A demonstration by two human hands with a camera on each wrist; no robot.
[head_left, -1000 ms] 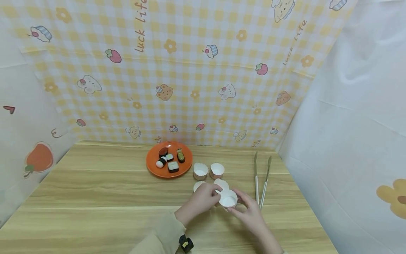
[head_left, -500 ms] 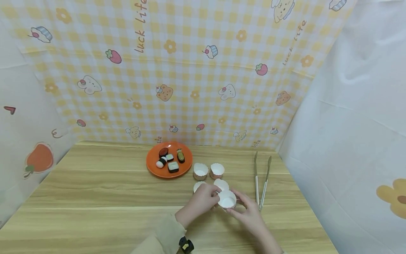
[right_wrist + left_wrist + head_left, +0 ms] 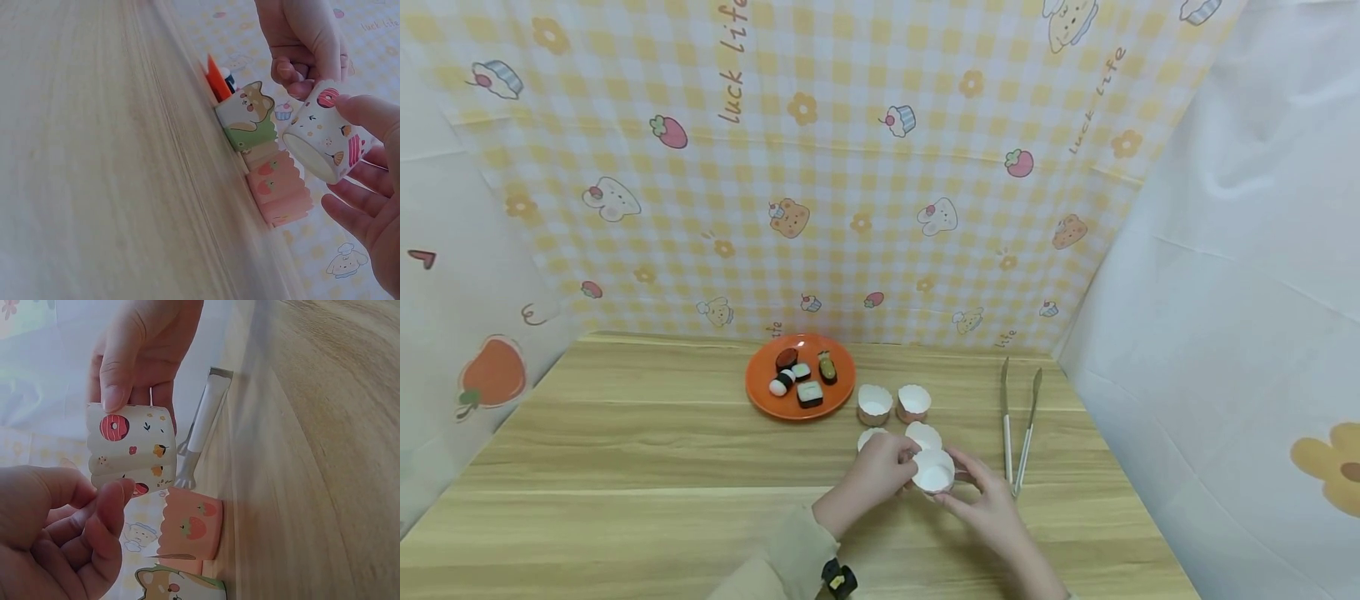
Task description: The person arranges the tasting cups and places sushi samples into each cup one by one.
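Both hands hold a white paper cupcake liner (image 3: 934, 472) above the table's near middle. Donuts and small flowers are printed on the liner (image 3: 128, 444) in the left wrist view. At its left rim, thumb and forefinger of my left hand (image 3: 880, 468) pinch the paper. My right hand (image 3: 992, 507) grips the opposite side, thumb on the near wall in the right wrist view. Just behind stand a pink strawberry liner (image 3: 278, 190) and a dog-print liner (image 3: 247, 115), the latter partly hidden by my left hand in the head view. Two more liners (image 3: 874, 405) stand farther back.
An orange plate (image 3: 760, 402) with several toy sushi pieces lies at the back, left of the liners. Metal tongs (image 3: 1009, 442) with white handles lie to the right. A checked cloth (image 3: 850, 167) hangs behind the wooden table (image 3: 625, 467).
The held liner has shifted slightly to the left and turned a little between the fingers. Both hands keep their hold; the other things have not moved.
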